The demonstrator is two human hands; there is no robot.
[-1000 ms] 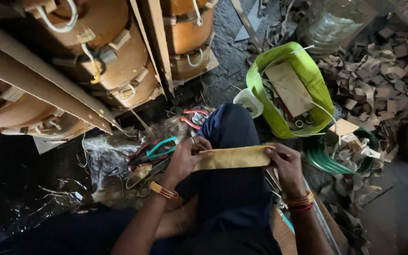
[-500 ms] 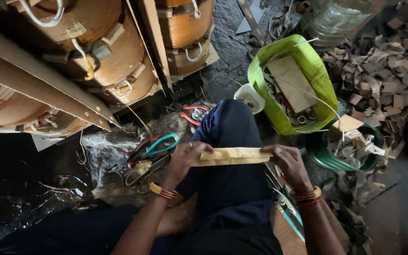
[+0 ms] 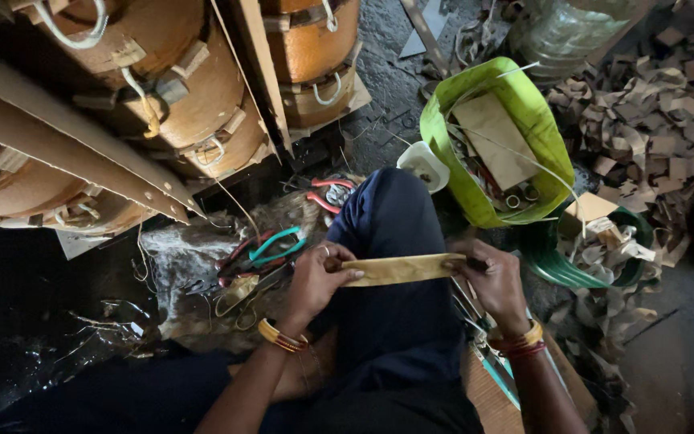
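Left hand (image 3: 315,277): fingers curled shut, pinching the left end of a tan paper strip (image 3: 399,269). Right hand (image 3: 496,281): fingers closed on the strip's right end. Strip: held level and taut between both hands, above the knee (image 3: 387,233) in dark blue cloth.

Pliers (image 3: 271,249), teal and red handles: on the floor at 9 o'clock from the left hand, close by.

White cup (image 3: 423,165): at 12 o'clock from the strip, touching the knee.

Green bag (image 3: 544,137), open, holding a brown card: at 1 o'clock.

Heap of paper scraps (image 3: 652,104): at 2 o'clock, farther off.

Brown wound coils (image 3: 194,88): at 10 to 11 o'clock, farthest.
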